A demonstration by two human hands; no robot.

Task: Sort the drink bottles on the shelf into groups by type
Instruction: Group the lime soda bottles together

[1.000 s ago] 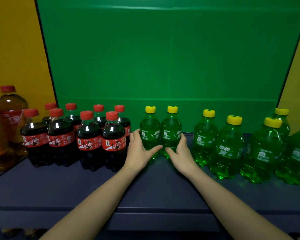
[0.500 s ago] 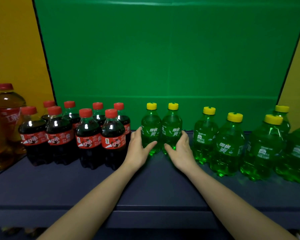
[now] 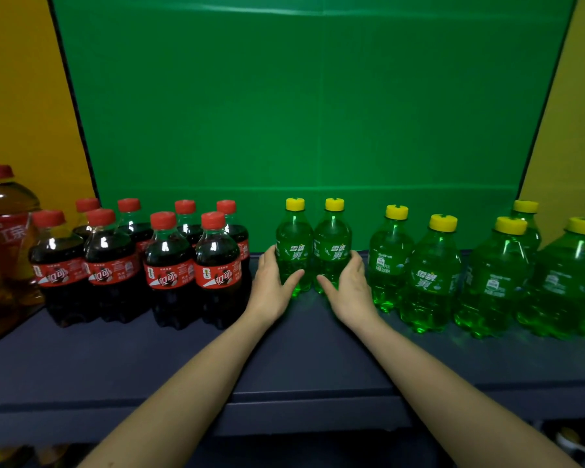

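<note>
We are facing a green back panel (image 3: 318, 113) that is filling most of the view, with yellow side panels (image 3: 21, 96) flanking it and a dark blue shelf (image 3: 149, 366) running across below. At far left one big amber tea bottle (image 3: 4, 231) with a red cap is standing upright, and part of a second amber bottle is showing at the edge. Next to it we are counting eight cola bottles (image 3: 169, 265) with red caps, standing packed in two rows. We are counting seven green soda bottles with yellow caps: five (image 3: 433, 275) are standing loosely at right, and two are standing touching at mid-shelf, between the colas and those five. The left hand (image 3: 271, 285) is wrapping round the left bottle of the pair (image 3: 293, 241), thumb across its front; the right hand (image 3: 352, 288) is gripping the right one (image 3: 331, 241) likewise.
</note>
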